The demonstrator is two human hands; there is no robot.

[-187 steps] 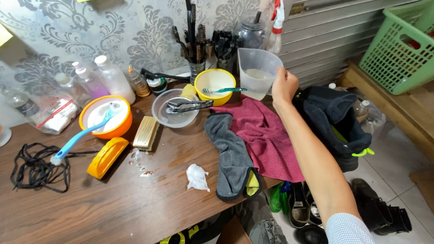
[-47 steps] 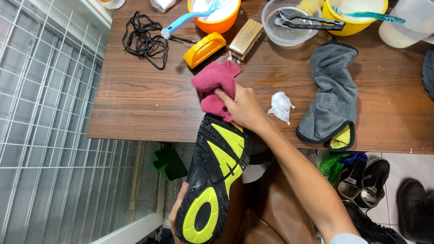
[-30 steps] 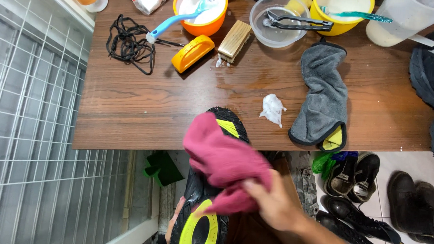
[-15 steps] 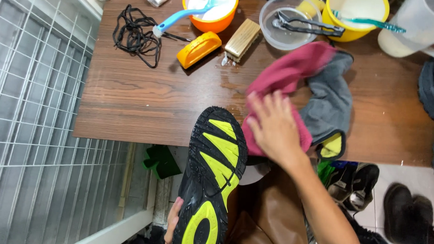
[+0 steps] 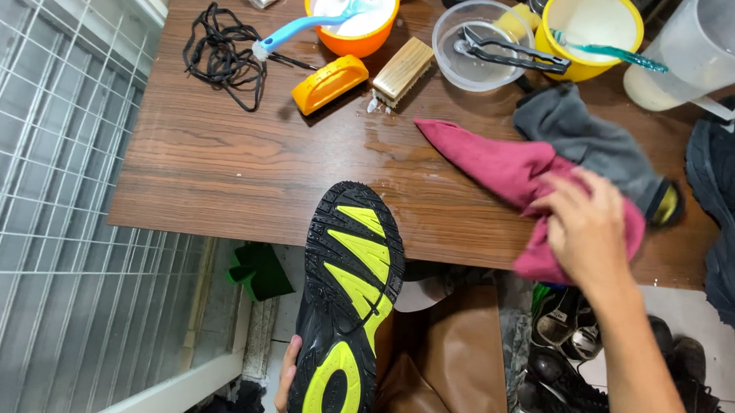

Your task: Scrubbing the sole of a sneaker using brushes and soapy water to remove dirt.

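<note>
My left hand [image 5: 285, 383] grips the heel end of a black shoe [image 5: 343, 311], held sole up; the sole is black with yellow-green patches and its toe reaches over the table edge. My right hand [image 5: 588, 230] rests on a dark pink cloth [image 5: 515, 167] that lies spread on the wooden table [image 5: 222, 161], partly over a grey cloth [image 5: 586, 141]. The fingers press on the pink cloth's near end at the table's front edge.
On the table lie a black lace bundle [image 5: 222, 55], an orange bowl with a blue brush [image 5: 350, 19], an orange brush [image 5: 329, 83], a wooden brush [image 5: 401, 69], a clear bowl [image 5: 479, 43], a yellow bowl [image 5: 589, 31], a clear jug [image 5: 699, 47]. A white wire grid [image 5: 43, 179] stands left. Shoes [image 5: 575, 336] lie below.
My right hand carried the pink cloth off the shoe's sole and to the right, laying it on the table over the grey cloth. The shoe stays held sole up.
</note>
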